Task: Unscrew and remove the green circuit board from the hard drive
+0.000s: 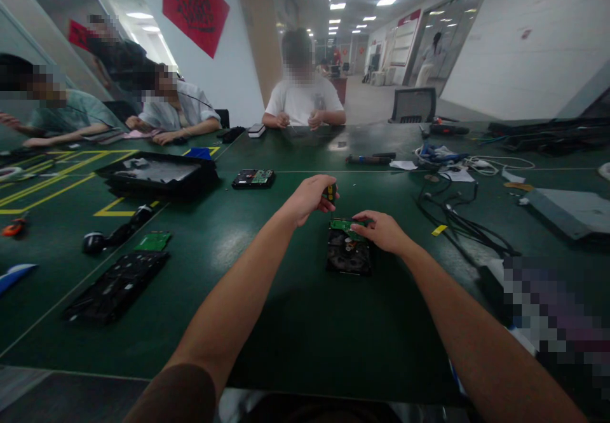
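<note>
Bare green desk (295, 328) is seen between the near edge and a hard drive (349, 255), which is laid flat near the desk's middle. The circuit board (344, 225) at its far end is pinched by the right hand (384, 231), fingers pressed together. Just beside it, a screwdriver (330, 192) is gripped upright in the closed left hand (309, 199). Cables (452, 220) are spread towards the right edge. A second drive (253, 178) is set nearer the far edge.
</note>
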Demonstrator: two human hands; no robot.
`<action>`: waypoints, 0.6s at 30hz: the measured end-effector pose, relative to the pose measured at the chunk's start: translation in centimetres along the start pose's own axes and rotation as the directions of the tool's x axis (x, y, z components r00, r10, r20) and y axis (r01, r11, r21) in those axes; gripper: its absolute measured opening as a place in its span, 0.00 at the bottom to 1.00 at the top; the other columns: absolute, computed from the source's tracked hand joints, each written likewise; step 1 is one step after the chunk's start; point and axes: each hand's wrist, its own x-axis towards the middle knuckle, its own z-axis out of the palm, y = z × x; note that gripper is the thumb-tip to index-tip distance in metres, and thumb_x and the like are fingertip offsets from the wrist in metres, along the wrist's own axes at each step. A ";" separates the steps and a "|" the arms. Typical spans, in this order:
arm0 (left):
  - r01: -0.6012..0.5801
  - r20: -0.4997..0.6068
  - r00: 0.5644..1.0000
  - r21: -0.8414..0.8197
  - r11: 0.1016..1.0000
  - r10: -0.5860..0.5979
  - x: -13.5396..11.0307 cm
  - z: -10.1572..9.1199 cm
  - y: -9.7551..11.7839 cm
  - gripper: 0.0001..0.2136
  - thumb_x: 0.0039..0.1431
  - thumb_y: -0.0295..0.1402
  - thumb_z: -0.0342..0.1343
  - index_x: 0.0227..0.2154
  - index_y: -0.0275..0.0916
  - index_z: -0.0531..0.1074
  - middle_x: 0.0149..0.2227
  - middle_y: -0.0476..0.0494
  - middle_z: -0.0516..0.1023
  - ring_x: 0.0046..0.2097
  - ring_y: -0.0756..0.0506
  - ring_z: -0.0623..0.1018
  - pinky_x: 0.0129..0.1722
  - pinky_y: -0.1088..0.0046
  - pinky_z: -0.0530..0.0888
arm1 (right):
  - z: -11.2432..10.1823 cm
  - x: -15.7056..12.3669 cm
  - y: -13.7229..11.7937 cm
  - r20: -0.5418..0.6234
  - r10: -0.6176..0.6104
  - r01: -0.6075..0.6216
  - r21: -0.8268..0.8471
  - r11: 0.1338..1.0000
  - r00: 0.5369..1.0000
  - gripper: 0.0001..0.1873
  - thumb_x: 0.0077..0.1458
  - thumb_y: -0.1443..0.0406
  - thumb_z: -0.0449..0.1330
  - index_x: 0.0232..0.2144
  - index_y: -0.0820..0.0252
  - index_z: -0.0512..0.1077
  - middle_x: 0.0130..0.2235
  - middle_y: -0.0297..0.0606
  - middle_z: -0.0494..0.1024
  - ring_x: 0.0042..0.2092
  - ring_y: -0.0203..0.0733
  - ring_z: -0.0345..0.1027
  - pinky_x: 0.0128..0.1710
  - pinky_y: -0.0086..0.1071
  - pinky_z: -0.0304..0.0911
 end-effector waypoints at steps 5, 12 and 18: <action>-0.008 -0.001 1.000 0.079 0.997 0.008 -0.1 -0.2 0.2 0.14 0.63 0.41 0.52 0.38 0.36 0.78 0.35 0.41 0.78 0.25 0.51 0.74 0.26 0.74 0.68 | 0.0 -0.1 -0.1 -0.020 0.004 -0.005 -0.023 1.000 1.000 0.23 0.59 0.49 0.63 0.49 0.58 0.80 0.35 0.39 0.80 0.31 0.39 0.66 0.32 0.33 0.59; 0.123 0.071 0.991 -0.094 0.988 -0.116 -0.2 -0.4 0.4 0.14 0.61 0.41 0.51 0.38 0.36 0.74 0.41 0.37 0.80 0.27 0.47 0.79 0.25 0.72 0.70 | 0.3 -0.1 0.0 -0.022 0.010 -0.010 0.004 1.000 1.000 0.24 0.60 0.49 0.61 0.50 0.58 0.79 0.32 0.37 0.78 0.29 0.39 0.64 0.31 0.33 0.58; 0.137 0.020 0.990 -0.042 0.990 -0.136 -0.3 -0.5 0.6 0.14 0.59 0.40 0.50 0.35 0.35 0.75 0.40 0.36 0.80 0.28 0.46 0.80 0.24 0.73 0.70 | 0.3 -0.3 -0.1 -0.022 0.015 -0.015 0.011 1.000 1.000 0.25 0.60 0.49 0.61 0.50 0.58 0.79 0.30 0.35 0.76 0.28 0.37 0.63 0.30 0.33 0.56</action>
